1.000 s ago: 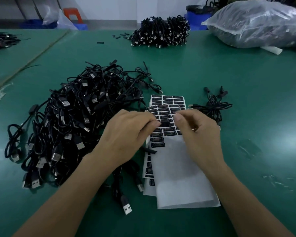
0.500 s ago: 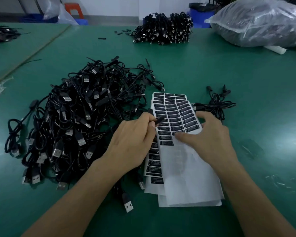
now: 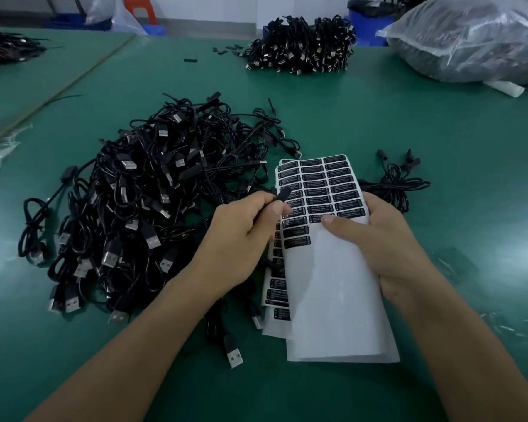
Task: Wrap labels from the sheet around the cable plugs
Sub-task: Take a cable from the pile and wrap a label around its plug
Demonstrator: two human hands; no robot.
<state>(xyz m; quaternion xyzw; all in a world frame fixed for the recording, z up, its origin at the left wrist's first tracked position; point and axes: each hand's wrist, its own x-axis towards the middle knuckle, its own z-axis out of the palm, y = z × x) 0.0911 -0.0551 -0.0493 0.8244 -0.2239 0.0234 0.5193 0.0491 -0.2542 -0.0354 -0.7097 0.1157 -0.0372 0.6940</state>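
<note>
Since half a second ago the right hand (image 3: 390, 248) has lifted the top label sheet (image 3: 326, 284) off the sheet stack (image 3: 275, 312), thumb on its face and fingers curled behind. The left hand (image 3: 241, 239) pinches a black cable plug (image 3: 284, 191) between thumb and forefinger, its tip over the sheet's left edge, beside the cable pile (image 3: 153, 208) on the green table (image 3: 439, 132)

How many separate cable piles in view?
4: big loose pile left of the label sheet; small bunch right of it; neat stack far centre; another heap far left. The plastic bag may hide more.
</note>
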